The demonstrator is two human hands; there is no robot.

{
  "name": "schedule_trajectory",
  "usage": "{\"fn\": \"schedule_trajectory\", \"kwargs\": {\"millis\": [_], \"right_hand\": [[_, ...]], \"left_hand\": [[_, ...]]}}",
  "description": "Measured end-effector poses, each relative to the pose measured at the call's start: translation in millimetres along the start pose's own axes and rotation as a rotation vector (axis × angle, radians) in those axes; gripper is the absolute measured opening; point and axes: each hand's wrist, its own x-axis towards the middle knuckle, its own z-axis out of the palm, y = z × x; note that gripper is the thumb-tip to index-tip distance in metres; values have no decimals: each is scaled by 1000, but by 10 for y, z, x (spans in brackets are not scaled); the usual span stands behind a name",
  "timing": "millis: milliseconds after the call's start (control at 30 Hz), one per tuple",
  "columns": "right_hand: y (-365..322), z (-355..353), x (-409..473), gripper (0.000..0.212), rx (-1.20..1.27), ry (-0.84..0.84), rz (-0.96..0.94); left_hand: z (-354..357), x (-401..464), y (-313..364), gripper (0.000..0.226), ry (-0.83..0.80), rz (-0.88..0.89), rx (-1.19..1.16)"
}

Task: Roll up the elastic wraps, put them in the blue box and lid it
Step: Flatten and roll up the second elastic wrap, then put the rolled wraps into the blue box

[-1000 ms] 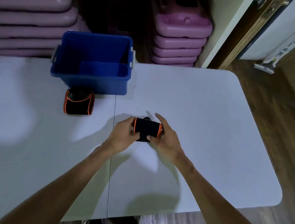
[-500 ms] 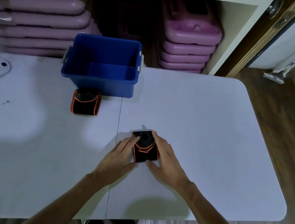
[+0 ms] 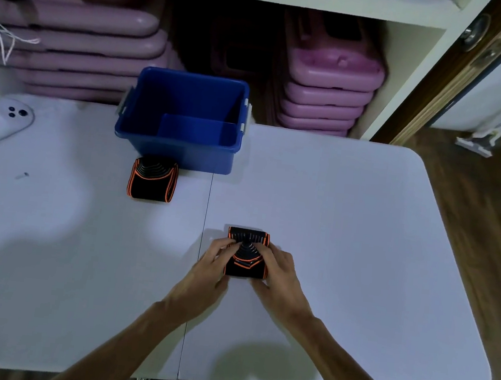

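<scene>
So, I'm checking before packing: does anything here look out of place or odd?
Nothing is damaged or spilled. Only one oddity: no lid for the blue box is in view. One rolled wrap stands by the box; left hand and right hand hold the second wrap.

Both hands cover the sides of the rolled wrap [image 3: 246, 253], so its full outline stays hidden; the blue box [image 3: 182, 150] hides the far end of the second roll [image 3: 152, 180]; the table's [image 3: 363, 234] left edge is cut off
</scene>
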Motion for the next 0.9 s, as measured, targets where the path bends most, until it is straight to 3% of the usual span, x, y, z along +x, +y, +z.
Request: {"fn": "schedule_trajectory", "kwargs": {"millis": [300, 500, 667, 900], "right_hand": [[-253, 14, 169, 67, 106, 60, -99], [-845, -172, 738, 62, 130, 191, -305], [-1445, -295, 1406, 62, 313, 153, -342], [-1775, -109, 2256, 52, 397, 233, -242]], "left_hand": [[-333, -28, 62, 66, 145, 84, 48], [-1094, 332, 110, 62, 262, 125, 156], [-1809, 738, -59, 66, 358, 181, 255], [-2476, 1223, -574, 69, 259, 147, 279]]}}
